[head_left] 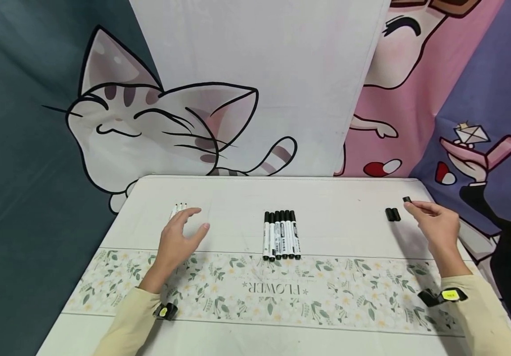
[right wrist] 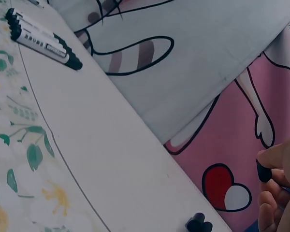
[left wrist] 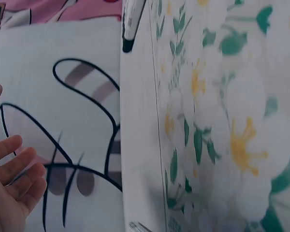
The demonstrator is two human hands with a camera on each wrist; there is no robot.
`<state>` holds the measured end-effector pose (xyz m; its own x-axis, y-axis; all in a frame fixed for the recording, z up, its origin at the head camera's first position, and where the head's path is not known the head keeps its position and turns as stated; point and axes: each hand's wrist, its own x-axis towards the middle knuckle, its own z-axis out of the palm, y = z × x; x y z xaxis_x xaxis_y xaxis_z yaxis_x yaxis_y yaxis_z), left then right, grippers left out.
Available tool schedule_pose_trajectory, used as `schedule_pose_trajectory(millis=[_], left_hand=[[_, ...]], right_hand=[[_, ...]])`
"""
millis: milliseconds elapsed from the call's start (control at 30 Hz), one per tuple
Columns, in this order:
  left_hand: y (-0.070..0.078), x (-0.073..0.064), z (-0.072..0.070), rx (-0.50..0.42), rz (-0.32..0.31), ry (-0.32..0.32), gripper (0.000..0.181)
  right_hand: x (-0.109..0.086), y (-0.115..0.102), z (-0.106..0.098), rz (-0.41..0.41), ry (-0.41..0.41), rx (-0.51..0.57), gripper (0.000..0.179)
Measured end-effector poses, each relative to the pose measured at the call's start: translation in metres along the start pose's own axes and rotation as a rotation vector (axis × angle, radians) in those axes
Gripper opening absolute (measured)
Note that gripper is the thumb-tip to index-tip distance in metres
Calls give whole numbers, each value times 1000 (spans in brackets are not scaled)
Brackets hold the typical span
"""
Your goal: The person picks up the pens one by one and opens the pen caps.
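Note:
My right hand [head_left: 440,226] pinches a small black marker cap [head_left: 406,199] between thumb and fingers, held above the table's right side. The same pinched cap [right wrist: 263,171] shows dark against the fingers in the right wrist view. Just left of that hand, two black caps [head_left: 393,214] lie side by side. On the left, my left hand [head_left: 177,240] hovers with thumb and fingers spread, holding nothing. Behind it lie several white markers [head_left: 178,208] with bare dark tips, partly hidden by the hand. A row of several black-and-white capped markers [head_left: 282,235] lies mid-table.
The white table [head_left: 340,212] carries a floral strip [head_left: 348,291] printed with "FLOWER". A cartoon cat curtain [head_left: 246,59] hangs at the back edge, with pink and purple printed cloth [head_left: 415,109] to the right.

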<state>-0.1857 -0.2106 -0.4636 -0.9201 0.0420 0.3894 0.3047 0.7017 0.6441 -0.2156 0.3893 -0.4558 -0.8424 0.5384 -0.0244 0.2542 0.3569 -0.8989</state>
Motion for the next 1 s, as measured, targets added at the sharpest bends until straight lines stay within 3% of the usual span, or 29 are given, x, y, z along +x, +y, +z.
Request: schedule_pose_trajectory(millis=[233, 467, 567, 800, 1000], left_hand=[[22, -11, 7, 10, 111, -15, 49], [33, -18, 15, 13, 224, -21, 50], [33, -21, 19, 10, 234, -28, 50], [38, -27, 25, 13, 217, -65, 50], [45, -29, 29, 0, 251, -91, 51]], right_hand=[[16, 17, 6, 42, -17, -179, 58], [31, 33, 9, 111, -37, -177, 47], [35, 40, 10, 109, -44, -170, 45], [43, 51, 16, 106, -44, -243, 58], [43, 53, 20, 105, -31, -271, 59]])
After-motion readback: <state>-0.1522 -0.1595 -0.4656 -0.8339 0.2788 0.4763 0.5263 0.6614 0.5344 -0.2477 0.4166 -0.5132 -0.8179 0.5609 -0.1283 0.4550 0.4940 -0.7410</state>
